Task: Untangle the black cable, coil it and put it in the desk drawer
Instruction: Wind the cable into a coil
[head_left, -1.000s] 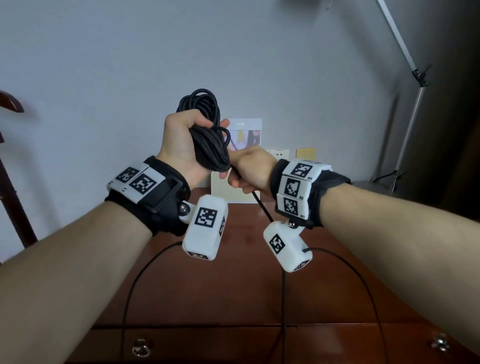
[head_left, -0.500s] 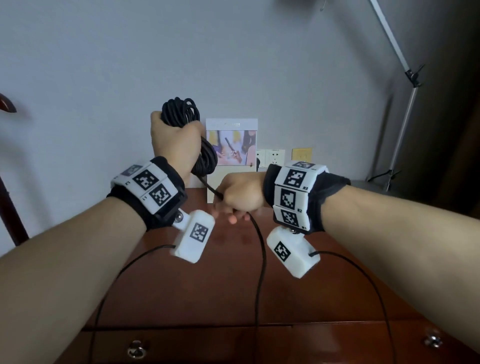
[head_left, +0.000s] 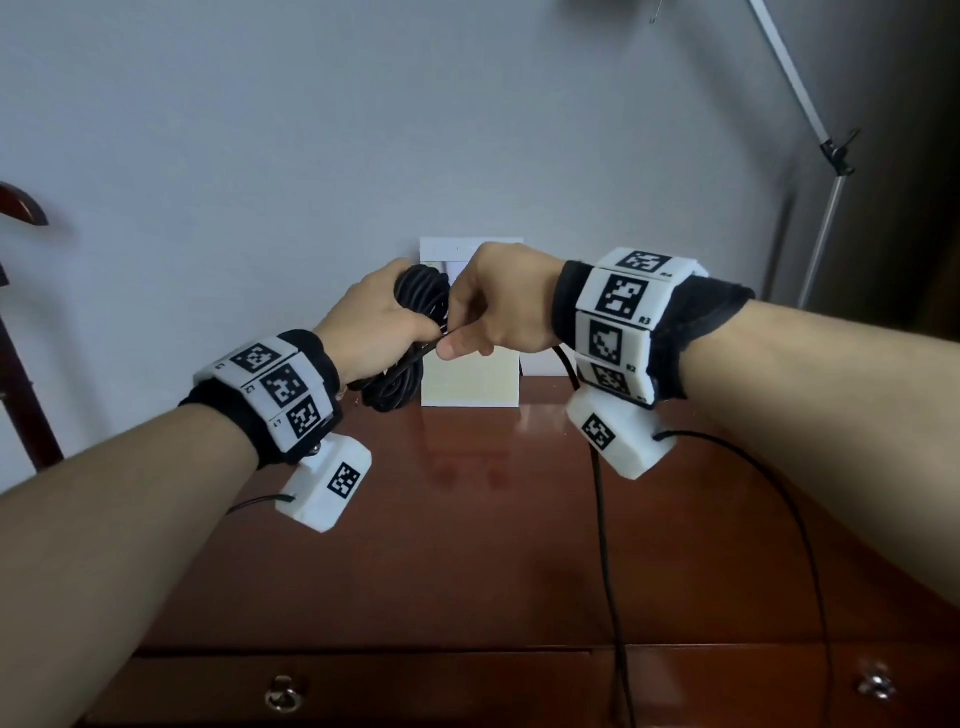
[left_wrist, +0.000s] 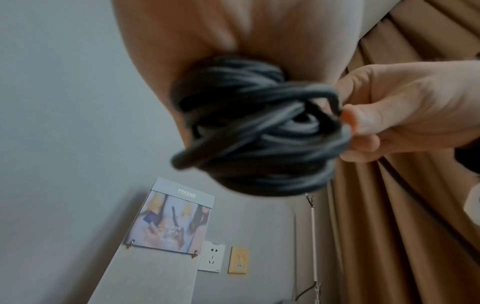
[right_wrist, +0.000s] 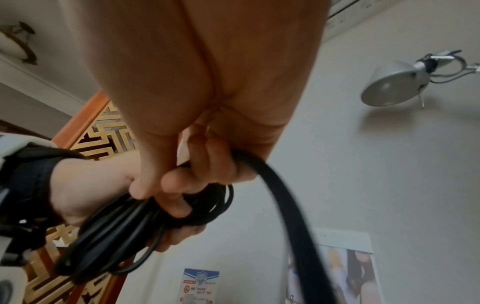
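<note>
The black cable (head_left: 415, 332) is wound into a bundle of several loops, held above the back of the desk. My left hand (head_left: 379, 325) grips the bundle (left_wrist: 254, 127) around its middle. My right hand (head_left: 493, 312) pinches a strand of the cable (right_wrist: 285, 197) against the bundle, with the loose end trailing down past my right wrist (head_left: 602, 519) and off the desk front. The closed desk drawer (head_left: 363, 686) with its ring pull (head_left: 283, 693) lies along the bottom of the head view.
A standing calendar card (head_left: 470, 379) leans on the wall behind my hands. A lamp pole (head_left: 826, 208) rises at the right, and a dark wooden chair (head_left: 15, 322) at the left. Wall sockets (left_wrist: 211, 257) sit beside the card. A second drawer knob (head_left: 875, 686) is at bottom right.
My left hand has lowered and turned the bundle to the right. My right hand has risen from below it to meet it, laying the strand against the loops.
</note>
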